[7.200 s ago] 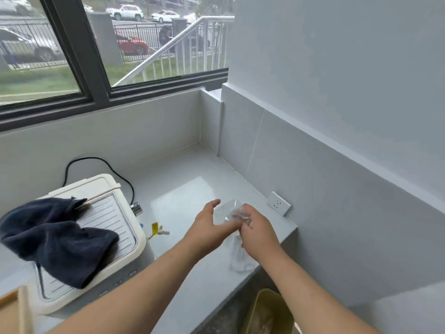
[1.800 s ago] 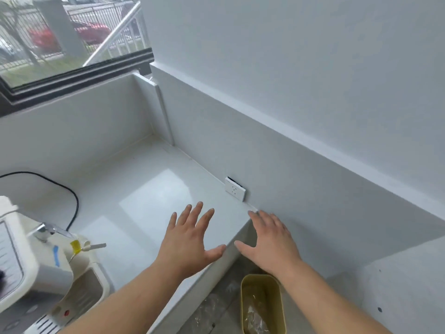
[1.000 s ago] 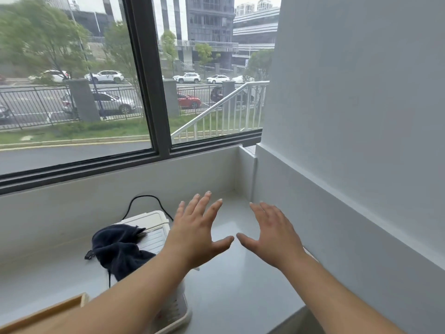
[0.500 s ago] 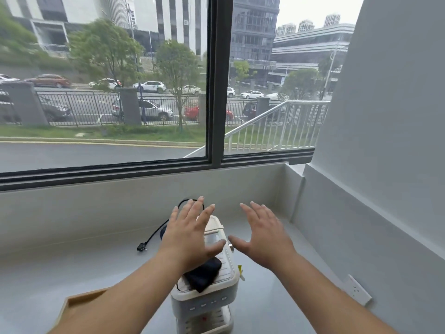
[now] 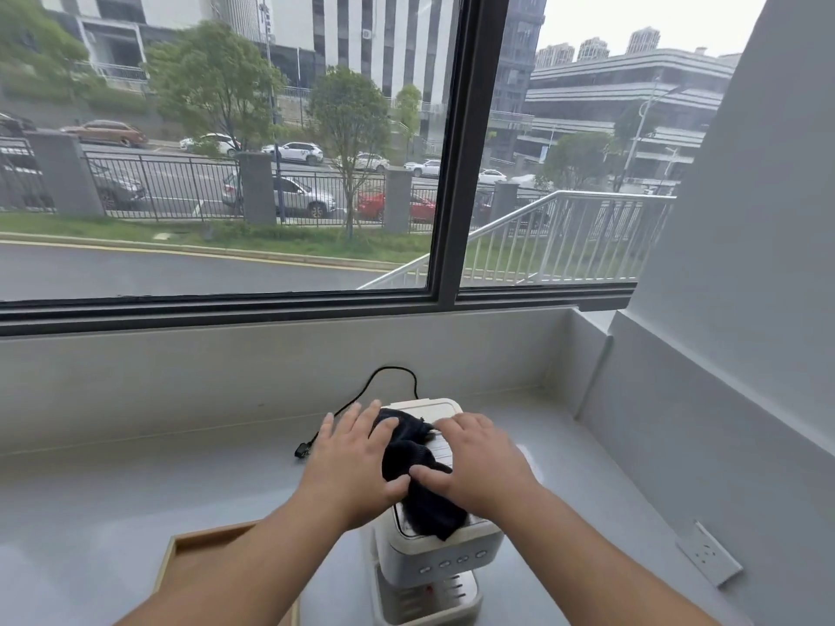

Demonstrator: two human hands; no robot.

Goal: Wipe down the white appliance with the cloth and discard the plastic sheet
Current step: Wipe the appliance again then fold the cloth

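Note:
The white appliance [image 5: 445, 558] stands on the grey counter [image 5: 135, 485] right below me, its button row facing me. A dark navy cloth [image 5: 418, 467] lies bunched on its ribbed top. My left hand [image 5: 357, 463] hovers over the appliance's left side, fingers spread, thumb touching the cloth. My right hand [image 5: 479, 463] is over the right side, fingers spread, thumb at the cloth's edge. Neither hand grips anything. The plastic sheet is not in view.
A black power cord [image 5: 361, 399] runs from behind the appliance to a plug on the counter. A wooden tray [image 5: 199, 553] sits at the lower left. A wall socket [image 5: 707, 553] is on the right wall. A large window spans the back.
The plastic sheet held earlier left my hands near the yellow bin. My view swung back to the appliance, and both open hands dropped onto its top at the cloth.

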